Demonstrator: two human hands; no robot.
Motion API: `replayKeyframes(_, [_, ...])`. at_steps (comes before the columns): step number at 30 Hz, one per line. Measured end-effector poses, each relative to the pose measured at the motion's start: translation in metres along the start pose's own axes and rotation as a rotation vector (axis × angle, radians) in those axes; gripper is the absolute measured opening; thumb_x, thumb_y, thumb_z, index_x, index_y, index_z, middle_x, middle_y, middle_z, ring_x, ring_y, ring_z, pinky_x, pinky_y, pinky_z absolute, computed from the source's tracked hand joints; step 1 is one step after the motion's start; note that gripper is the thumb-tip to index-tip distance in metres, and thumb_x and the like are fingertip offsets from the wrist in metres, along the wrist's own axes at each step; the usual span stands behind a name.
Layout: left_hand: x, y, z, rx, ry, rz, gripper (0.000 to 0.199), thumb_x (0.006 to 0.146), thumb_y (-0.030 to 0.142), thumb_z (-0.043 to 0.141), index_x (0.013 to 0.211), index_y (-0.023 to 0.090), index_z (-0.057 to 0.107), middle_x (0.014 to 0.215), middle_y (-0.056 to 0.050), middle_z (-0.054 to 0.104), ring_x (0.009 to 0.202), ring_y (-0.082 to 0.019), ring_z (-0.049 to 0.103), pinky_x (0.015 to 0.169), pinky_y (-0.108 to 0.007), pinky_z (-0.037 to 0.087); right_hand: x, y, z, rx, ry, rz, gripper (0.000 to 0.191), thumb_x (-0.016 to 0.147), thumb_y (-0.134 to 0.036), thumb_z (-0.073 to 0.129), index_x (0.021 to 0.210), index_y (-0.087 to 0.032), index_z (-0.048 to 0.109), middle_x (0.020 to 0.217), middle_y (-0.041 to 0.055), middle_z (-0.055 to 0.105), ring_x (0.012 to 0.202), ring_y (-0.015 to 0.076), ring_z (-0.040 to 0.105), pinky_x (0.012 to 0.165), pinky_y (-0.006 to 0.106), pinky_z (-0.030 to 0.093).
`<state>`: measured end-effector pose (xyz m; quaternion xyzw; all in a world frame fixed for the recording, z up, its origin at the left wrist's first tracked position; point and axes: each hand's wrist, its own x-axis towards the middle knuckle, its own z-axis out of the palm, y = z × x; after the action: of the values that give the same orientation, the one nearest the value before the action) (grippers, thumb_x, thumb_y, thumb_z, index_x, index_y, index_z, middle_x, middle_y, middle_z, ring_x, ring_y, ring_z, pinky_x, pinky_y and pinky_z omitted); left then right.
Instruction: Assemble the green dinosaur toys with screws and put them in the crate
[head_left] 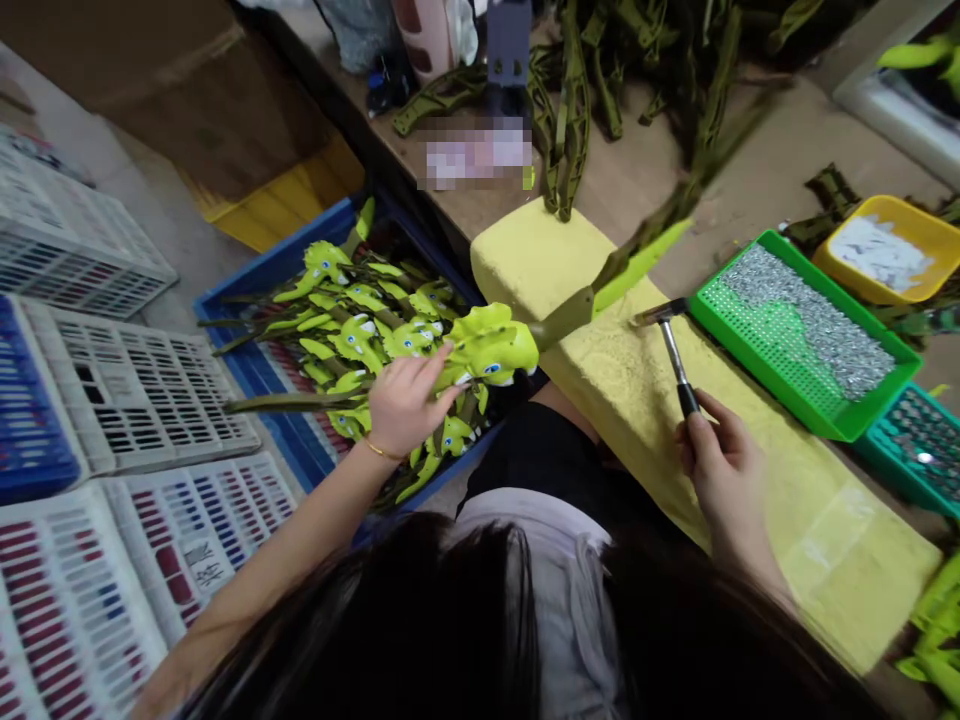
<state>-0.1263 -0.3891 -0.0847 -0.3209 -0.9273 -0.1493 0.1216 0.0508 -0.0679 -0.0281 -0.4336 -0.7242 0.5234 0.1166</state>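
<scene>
The left hand [409,405] grips a lime-green dinosaur-head toy [487,345] above the blue crate's [262,280] inner edge, its olive strap [566,318] crossing the yellow foam block [825,560]. The right hand [724,480] tightly holds a hammer [673,350], its head over the block's far edge, just beside a green tray [739,320].

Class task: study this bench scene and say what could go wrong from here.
The small hammer in the right hand is close to the olive strap, so a glancing blow might mark it or hit the lime-green toy head beside the left hand. The green tray of metal studs sits just beside the hammer, so a careless swing might knock it and spill them.
</scene>
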Motion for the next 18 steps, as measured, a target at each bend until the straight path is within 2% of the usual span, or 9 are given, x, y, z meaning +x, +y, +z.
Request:
replayKeyframes(4, [-0.009, -0.011, -0.001, 0.141, 0.248, 0.064, 0.029, 0.084, 0.029, 0.062, 0.111, 0.029, 0.069, 0.095, -0.008, 0.071, 0.088, -0.024, 0.065, 0.079, -0.037, 0.046, 0.016, -0.004, 0.028, 0.184, -0.096, 0.012, 0.056, 0.076, -0.052, 0.065, 0.12, -0.017, 0.061, 0.063, -0.0041, 0.057, 0.041, 0.0044, 0.039, 0.038, 0.018, 0.03])
replayKeyframes(6, [-0.012, -0.021, -0.003, 0.14, 0.281, 0.028, 0.027, 0.082, 0.029, 0.063, 0.108, 0.029, 0.07, 0.096, -0.008, 0.071, 0.089, -0.024, 0.065, 0.081, -0.038, 0.046, 0.022, -0.005, 0.037, 0.229, -0.13, 0.003, 0.054, 0.076, -0.05, 0.067, 0.119, -0.017, 0.061, 0.063, -0.0046, 0.058, 0.04, 0.0039, 0.039, 0.037, 0.017, 0.03])
replayKeyframes(7, [-0.013, -0.028, -0.005, 0.121, 0.276, -0.039, 0.028, 0.081, 0.031, 0.065, 0.108, 0.027, 0.07, 0.098, -0.009, 0.071, 0.091, -0.024, 0.064, 0.084, -0.04, 0.046, 0.024, -0.006, 0.04, 0.245, -0.142, -0.003, 0.054, 0.076, -0.05, 0.067, 0.118, -0.017, 0.061, 0.063, -0.0047, 0.058, 0.04, 0.0036, 0.039, 0.037, 0.017, 0.03])
replayKeyframes(8, [-0.014, -0.037, -0.007, 0.089, 0.27, -0.163, 0.032, 0.079, 0.035, 0.068, 0.109, 0.024, 0.069, 0.1, -0.009, 0.07, 0.095, -0.025, 0.063, 0.089, -0.041, 0.046, 0.026, -0.005, 0.041, 0.257, -0.147, -0.01, 0.054, 0.076, -0.049, 0.068, 0.118, -0.017, 0.062, 0.063, -0.0046, 0.058, 0.04, 0.0033, 0.039, 0.037, 0.017, 0.029])
replayKeyframes(10, [-0.017, -0.061, -0.015, 0.022, 0.286, -0.51, 0.047, 0.074, 0.044, 0.073, 0.112, 0.019, 0.065, 0.107, -0.011, 0.069, 0.104, -0.027, 0.061, 0.098, -0.044, 0.044, 0.028, -0.005, 0.043, 0.279, -0.146, -0.019, 0.054, 0.075, -0.048, 0.07, 0.117, -0.016, 0.062, 0.063, -0.0042, 0.059, 0.039, 0.003, 0.039, 0.036, 0.016, 0.029])
replayKeyframes(12, [-0.026, -0.088, -0.02, -0.009, 0.334, -0.831, 0.058, 0.072, 0.048, 0.074, 0.118, 0.017, 0.059, 0.112, -0.011, 0.066, 0.109, -0.028, 0.059, 0.1, -0.046, 0.044, 0.028, -0.005, 0.042, 0.291, -0.149, -0.016, 0.053, 0.075, -0.047, 0.071, 0.117, -0.016, 0.063, 0.064, -0.0036, 0.06, 0.039, 0.003, 0.04, 0.036, 0.016, 0.029])
replayKeyframes(15, [-0.049, -0.119, -0.015, -0.006, 0.345, -1.103, 0.061, 0.077, 0.041, 0.073, 0.127, 0.015, 0.049, 0.116, -0.011, 0.065, 0.105, -0.025, 0.062, 0.092, -0.044, 0.05, 0.025, -0.007, 0.04, 0.275, -0.159, -0.015, 0.052, 0.075, -0.045, 0.072, 0.118, -0.017, 0.063, 0.066, -0.0032, 0.06, 0.041, 0.0034, 0.041, 0.036, 0.016, 0.029])
replayKeyframes(18, [-0.084, -0.127, 0.015, -0.033, 0.253, -1.341, 0.049, 0.08, 0.031, 0.072, 0.121, 0.012, 0.053, 0.113, -0.01, 0.065, 0.098, -0.021, 0.064, 0.087, -0.04, 0.053, 0.021, -0.011, 0.039, 0.22, -0.148, -0.021, 0.054, 0.073, -0.045, 0.073, 0.118, -0.018, 0.063, 0.065, -0.0031, 0.059, 0.042, 0.0038, 0.043, 0.036, 0.016, 0.031])
